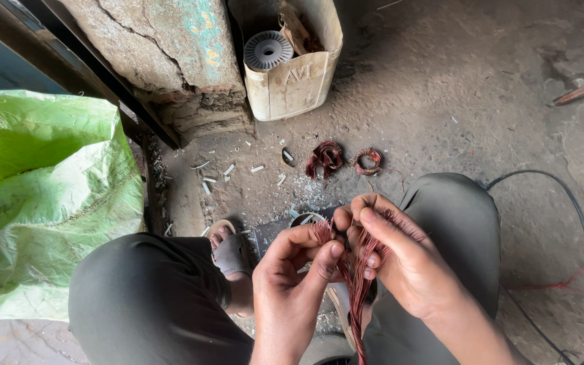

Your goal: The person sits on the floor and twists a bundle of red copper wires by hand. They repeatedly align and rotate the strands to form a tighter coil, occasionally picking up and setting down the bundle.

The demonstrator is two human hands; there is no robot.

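Head view: the left hand (292,270) and right hand (400,260) pinch a bundle of copper wire (358,284) between the knees, fingers splitting strands. Two wire coils (324,157) lie on the floor (454,101) beyond.

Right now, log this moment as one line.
left hand: pinching wire bundle | right hand: gripping same bundle | floor: two wire coils, cut can | green sack at left
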